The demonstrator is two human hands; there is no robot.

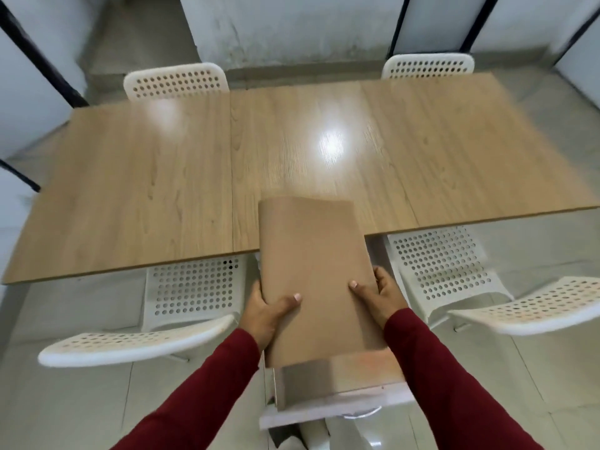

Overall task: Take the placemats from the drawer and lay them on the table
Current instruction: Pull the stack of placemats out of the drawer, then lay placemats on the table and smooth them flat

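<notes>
Around one table, four chairs

The desk is light wood-grain laminate, smooth and glossy, with bright glare at the frame's centre. The placemats look matt tan, smooth, like leatherette or card. The chairs are white perforated plastic. The open drawer at the bottom shows a semi-gloss interior. The sleeves are dark red cloth.
</notes>
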